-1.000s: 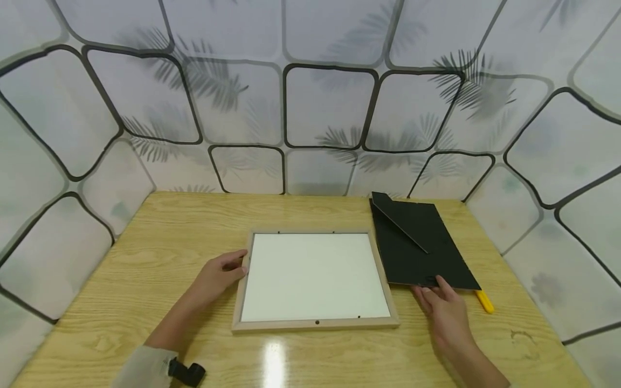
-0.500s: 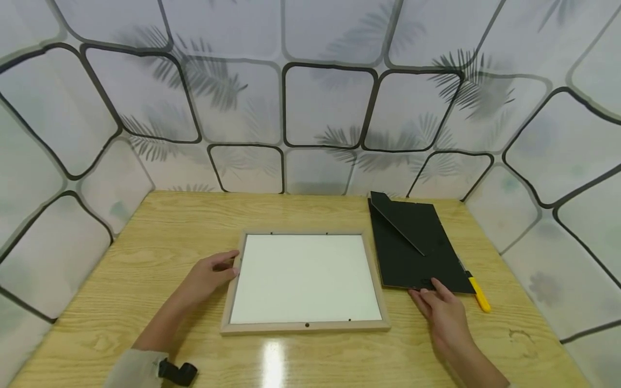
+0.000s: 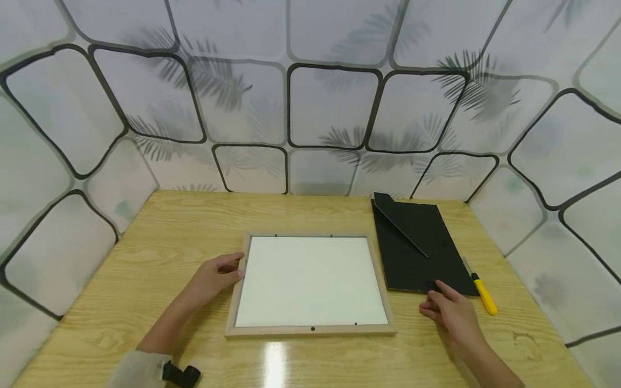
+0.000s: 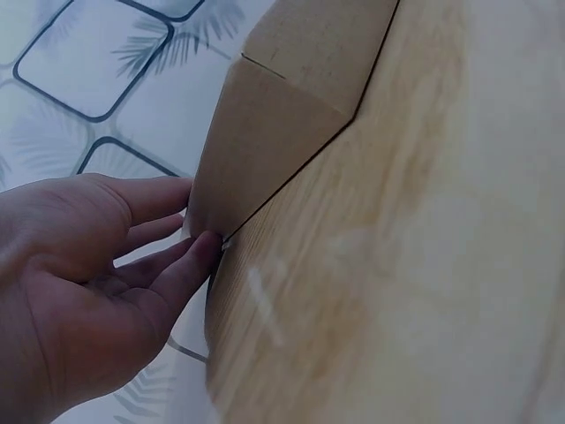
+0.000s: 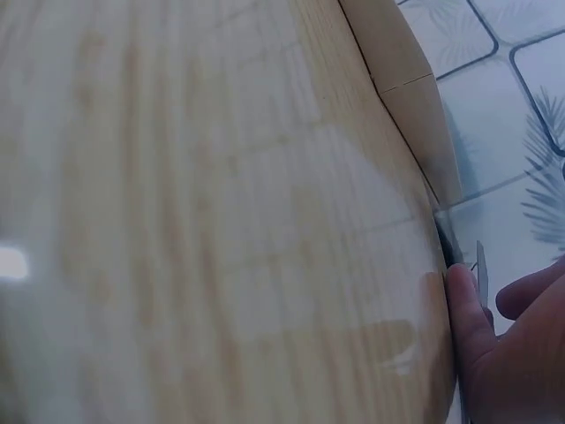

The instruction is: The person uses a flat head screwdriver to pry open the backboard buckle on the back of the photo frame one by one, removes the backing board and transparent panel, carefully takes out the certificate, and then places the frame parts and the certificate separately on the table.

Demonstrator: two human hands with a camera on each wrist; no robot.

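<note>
In the head view a light wooden picture frame (image 3: 310, 330) lies flat, a white panel (image 3: 310, 280) inside it. My left hand (image 3: 213, 277) touches the frame's left side with straight thumb and fingers; the left wrist view shows the fingertips against the wooden side (image 4: 247, 141). My right hand (image 3: 453, 312) rests by the lower edge of a black backing board (image 3: 417, 258), its index fingertip on the board and the other fingers loosely bent. A folded stand leg (image 3: 400, 226) lies across that board. In the right wrist view the hand (image 5: 512, 353) is partly cut off.
A tool with a yellow handle (image 3: 485, 296) and thin metal blade lies right of the board. The wooden table (image 3: 194, 226) carries everything. Patterned walls (image 3: 335, 108) enclose its back and sides. A black device (image 3: 181, 373) sits on my left wrist.
The black board's lower edge has come down, and my right fingers have slipped out from under it. The frame has shifted slightly left with my left hand. More of the yellow-handled tool shows.
</note>
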